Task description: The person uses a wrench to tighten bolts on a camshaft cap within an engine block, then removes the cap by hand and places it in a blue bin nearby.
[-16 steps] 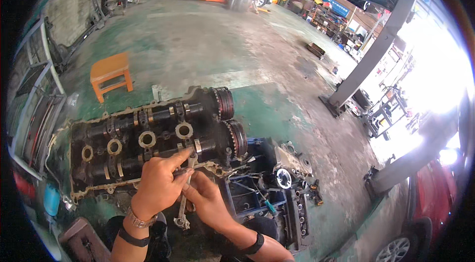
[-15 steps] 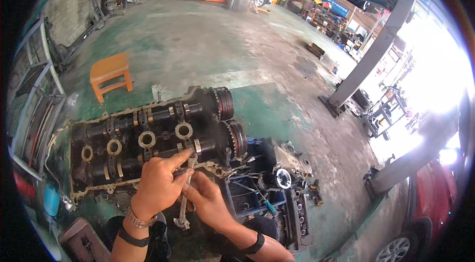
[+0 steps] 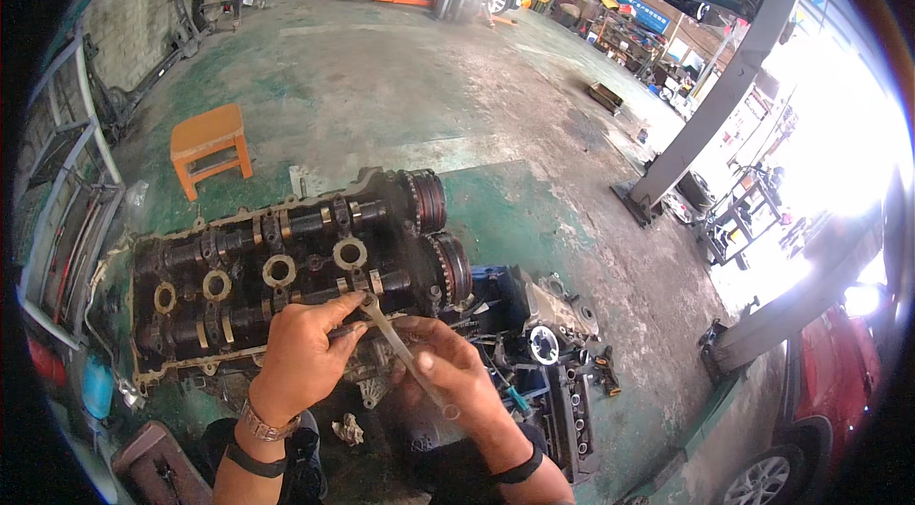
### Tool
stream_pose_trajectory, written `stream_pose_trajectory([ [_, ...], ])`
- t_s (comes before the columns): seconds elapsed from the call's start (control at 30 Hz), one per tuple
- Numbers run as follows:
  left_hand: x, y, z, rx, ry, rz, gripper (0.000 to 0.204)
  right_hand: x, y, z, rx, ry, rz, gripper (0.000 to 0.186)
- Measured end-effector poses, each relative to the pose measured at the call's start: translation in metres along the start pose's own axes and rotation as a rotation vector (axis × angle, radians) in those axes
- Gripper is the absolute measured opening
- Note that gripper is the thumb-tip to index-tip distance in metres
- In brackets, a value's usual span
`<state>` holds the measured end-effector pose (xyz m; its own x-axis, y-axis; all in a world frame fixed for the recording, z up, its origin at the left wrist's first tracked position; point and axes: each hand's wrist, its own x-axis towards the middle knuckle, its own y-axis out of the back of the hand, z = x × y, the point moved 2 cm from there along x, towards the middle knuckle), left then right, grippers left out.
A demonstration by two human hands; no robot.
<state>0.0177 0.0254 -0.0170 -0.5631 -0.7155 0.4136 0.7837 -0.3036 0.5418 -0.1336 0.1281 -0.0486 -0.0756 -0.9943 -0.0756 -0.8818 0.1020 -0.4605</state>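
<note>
Wrench (image 3: 396, 341) swung rightward, loosely in right grip (image 3: 465, 379) (left grip (image 3: 303, 351) slightly parted, touching it).

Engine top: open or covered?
Open. No cover sits over the engine; its camshafts and the gears at their ends show bare.

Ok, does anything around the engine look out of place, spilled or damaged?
A crumpled pale scrap lies loose just this side of the engine, like stray litter. The green floor paint is worn patchy; no clear spill shows.
</note>
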Motion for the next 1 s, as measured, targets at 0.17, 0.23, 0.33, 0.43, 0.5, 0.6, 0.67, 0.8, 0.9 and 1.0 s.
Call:
stream_pose_trajectory([
  [0.17, 0.0, 0.0, -0.001, -0.006, 0.01, 0.014, 0.031, -0.003, 0.017, -0.013, 0.245, 0.013, -0.117, 0.064],
  [0.23, 0.0, 0.0, 0.0, 0.026, 0.015, 0.019, 0.031, 0.0, 0.022, -0.015, 0.347, 0.045, -0.172, 0.073],
  [0.33, 0.0, 0.0, 0.003, 0.061, 0.02, 0.033, 0.031, 0.002, 0.027, -0.014, 0.379, 0.082, -0.175, 0.079],
  [0.43, 0.001, 0.001, 0.006, 0.079, -0.009, 0.052, 0.032, 0.004, 0.029, -0.012, 0.321, 0.117, -0.097, 0.07],
  [0.5, -0.001, 0.001, 0.007, 0.15, 0.009, 0.035, 0.032, 0.004, 0.028, -0.012, 0.258, 0.151, -0.004, 0.062],
  [0.6, -0.002, -0.001, 0.005, 0.086, 0.082, 0.04, 0.034, 0.006, 0.026, -0.012, 0.135, 0.189, 0.101, 0.058],
  [0.67, -0.001, -0.002, 0.005, 0.083, -0.015, 0.078, 0.036, 0.007, 0.025, -0.011, 0.121, 0.202, 0.174, 0.051],
  [0.8, -0.002, -0.004, 0.003, 0.073, 0.005, 0.076, 0.037, 0.01, 0.023, -0.012, 0.058, 0.287, 0.214, 0.041],
  [0.9, -0.002, -0.005, 0.003, 0.017, 0.042, 0.069, 0.037, 0.012, 0.022, -0.011, 0.034, 0.29, 0.275, 0.037],
  [1.0, -0.002, -0.005, 0.006, 0.04, 0.031, 0.054, 0.038, 0.013, 0.021, -0.011, 0.048, 0.305, 0.304, 0.032],
])
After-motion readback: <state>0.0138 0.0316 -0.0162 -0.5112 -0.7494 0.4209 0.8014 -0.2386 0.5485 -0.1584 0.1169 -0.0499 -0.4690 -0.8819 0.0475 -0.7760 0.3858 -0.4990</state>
